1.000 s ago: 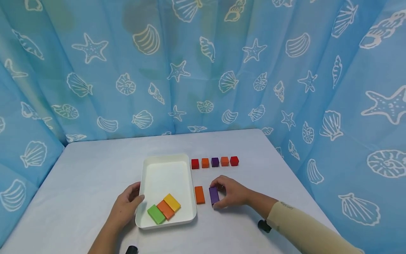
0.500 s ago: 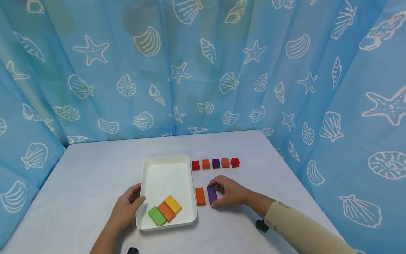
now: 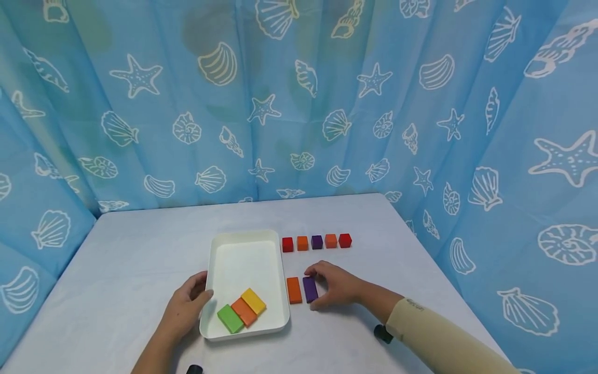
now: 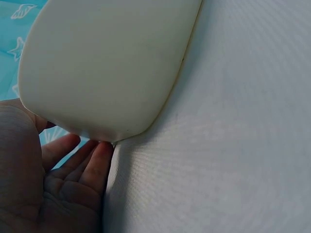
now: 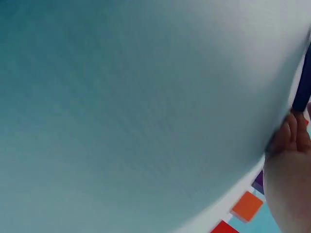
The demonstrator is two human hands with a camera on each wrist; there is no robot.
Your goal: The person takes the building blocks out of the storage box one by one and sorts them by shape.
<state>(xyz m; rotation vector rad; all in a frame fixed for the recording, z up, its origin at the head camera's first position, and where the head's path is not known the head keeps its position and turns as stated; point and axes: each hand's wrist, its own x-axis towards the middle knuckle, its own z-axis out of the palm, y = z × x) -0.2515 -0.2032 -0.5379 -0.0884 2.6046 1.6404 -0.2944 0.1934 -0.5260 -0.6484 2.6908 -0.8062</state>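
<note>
My left hand [image 3: 184, 307] holds the left side of a white tray [image 3: 247, 337], thumb over the rim. In the left wrist view its fingers [image 4: 99, 165] touch the tray's outer wall [image 4: 112, 73]. Inside the tray lie a green block [image 3: 231, 318], an orange block [image 3: 244, 311] and a yellow block [image 3: 254, 301], side by side. My right hand [image 3: 341, 284] pinches a purple block [image 3: 310, 289] by its two ends, thumb at the near end. Just left of it lies another orange block [image 3: 294, 290], beside the tray. In the right wrist view the purple block [image 5: 303, 87] shows only at the edge.
Behind my right hand runs a row of small cubes: a red cube [image 3: 287, 244], an orange cube [image 3: 302, 243], a purple cube [image 3: 316, 242], then another orange and red one. A black cylindrical object [image 3: 383, 333] is below my right forearm; another [image 3: 194, 369] is at the front edge.
My right hand has shifted the purple block left, closer to the orange block beside the tray. My left hand stays on the tray.
</note>
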